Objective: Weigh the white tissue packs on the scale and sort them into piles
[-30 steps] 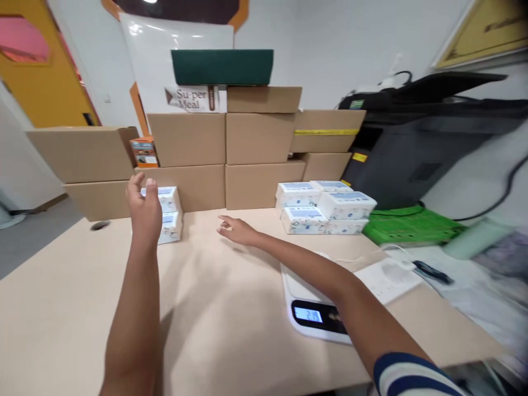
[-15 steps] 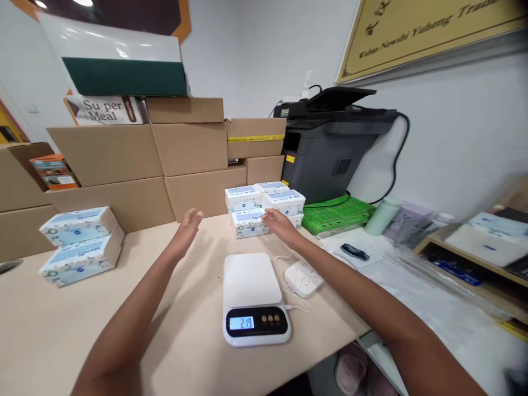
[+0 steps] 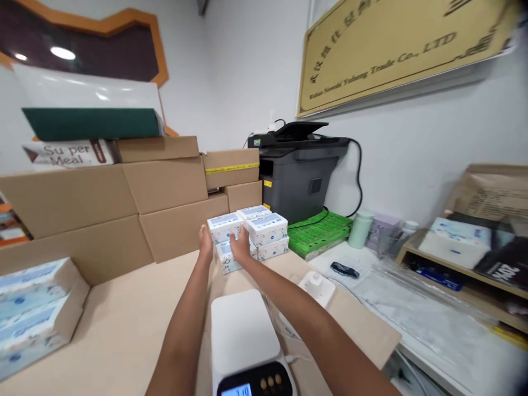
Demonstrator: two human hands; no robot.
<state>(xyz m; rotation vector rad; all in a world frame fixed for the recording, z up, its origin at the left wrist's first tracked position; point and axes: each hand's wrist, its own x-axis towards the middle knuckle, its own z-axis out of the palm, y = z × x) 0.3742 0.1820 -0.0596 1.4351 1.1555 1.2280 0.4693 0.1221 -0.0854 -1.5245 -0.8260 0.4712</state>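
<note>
Beyond the scale, my left hand (image 3: 205, 243) presses against the left side of an upper-left pack of tissues (image 3: 225, 230). My right hand (image 3: 240, 243) wraps its front right corner, thumb on the front face. Between both palms the white, blue-printed pack still rests on a lower pack (image 3: 231, 263). Another upper pack (image 3: 267, 230) is to its right, with more packs behind and below. Under my forearms lies a white digital scale (image 3: 244, 330) with a bare plate. Its lit display (image 3: 237, 390) is cut off by the frame's bottom edge.
Two stacked tissue packs (image 3: 37, 308) lie at the left. Cardboard boxes (image 3: 173, 187) line the table's back. A dark printer (image 3: 305, 170) stands behind a green crate (image 3: 315, 234). A white power strip (image 3: 317, 289) sits right of the scale, near a green bottle (image 3: 360, 230).
Both hands have reached forward and closed in on the upper-left tissue pack from its sides. The view has tilted up and turned right. The packs keep their arrangement.
</note>
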